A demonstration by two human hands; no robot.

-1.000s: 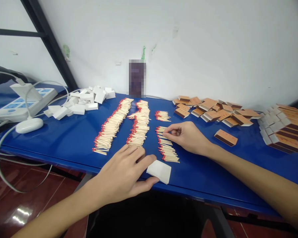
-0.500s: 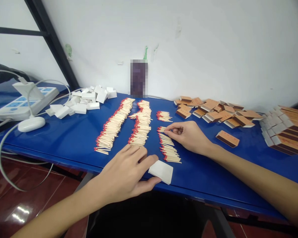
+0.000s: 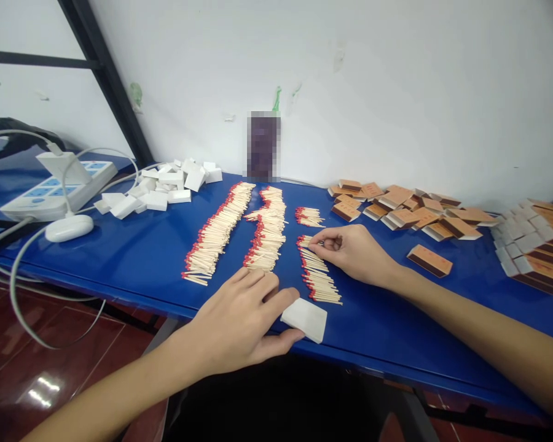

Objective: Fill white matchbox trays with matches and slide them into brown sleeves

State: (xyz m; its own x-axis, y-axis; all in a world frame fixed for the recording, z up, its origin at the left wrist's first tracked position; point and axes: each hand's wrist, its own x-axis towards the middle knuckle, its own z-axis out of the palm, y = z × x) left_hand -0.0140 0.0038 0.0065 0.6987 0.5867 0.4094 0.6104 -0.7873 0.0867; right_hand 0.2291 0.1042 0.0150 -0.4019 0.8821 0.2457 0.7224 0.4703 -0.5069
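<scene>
My left hand [image 3: 246, 322] grips a small white matchbox tray [image 3: 306, 319] by its left end, between thumb and index finger, at the table's front edge. My right hand [image 3: 352, 252] is closed in a pinch at the upper part of the rightmost row of matches [image 3: 321, 282]; its fingertips are on the matches there. Just beyond lies a small separate bunch of matches [image 3: 309, 217]. Two longer rows of red-headed matches stretch away to the left, a middle row [image 3: 267, 236] and a left row [image 3: 219, 236]. My left fingers partly cover the middle row's near end.
White trays [image 3: 166, 184] are heaped at the back left, beside a power strip [image 3: 59, 190] with cables. Orange matchbox sleeves [image 3: 405, 209] lie piled at the back right, one sleeve [image 3: 429, 260] apart. Filled-looking boxes [image 3: 539, 239] are stacked at far right. A blurred dark object [image 3: 263, 147] leans on the wall.
The whole view has shifted slightly, so everything appears a little further right. Both hands keep nearly the same pose and place relative to the matches and the tray.
</scene>
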